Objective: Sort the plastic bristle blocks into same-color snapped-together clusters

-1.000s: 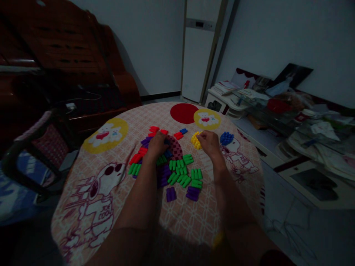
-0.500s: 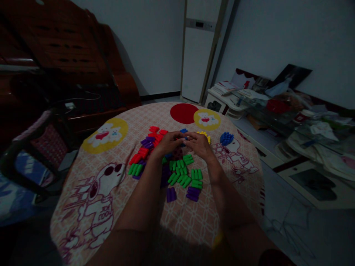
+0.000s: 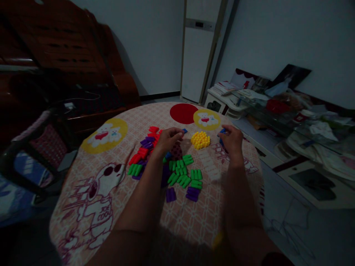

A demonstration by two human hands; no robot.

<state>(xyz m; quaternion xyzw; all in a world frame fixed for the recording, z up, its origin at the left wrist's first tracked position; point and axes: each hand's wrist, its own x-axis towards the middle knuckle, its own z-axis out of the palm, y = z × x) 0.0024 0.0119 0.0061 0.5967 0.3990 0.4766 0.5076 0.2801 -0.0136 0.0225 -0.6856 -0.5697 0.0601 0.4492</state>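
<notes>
My left hand (image 3: 170, 139) hovers over the loose plastic blocks, its fingers curled and thumb tip close to the index finger; whether anything is between them I cannot make out. Just beyond its fingertips is a blue block (image 3: 184, 130). Dark brown blocks (image 3: 176, 151) lie below this hand, with red blocks (image 3: 142, 152) and purple blocks (image 3: 148, 142) to its left. On the right, my right hand (image 3: 232, 140) has thumb and fingers closed around blue blocks (image 3: 222, 136), largely covering the blue cluster there. A yellow block cluster (image 3: 200, 140) sits between my hands.
Several green blocks (image 3: 181, 170) and purple ones lie nearer to me on the patterned tablecloth (image 3: 188, 221). A chair (image 3: 47, 144) stands at the left. To the right, a low cabinet (image 3: 305, 181) carries clutter.
My hands were together over the blocks. My right hand has moved right to the blue cluster, uncovering the yellow cluster; my left hand has stayed nearly in place.
</notes>
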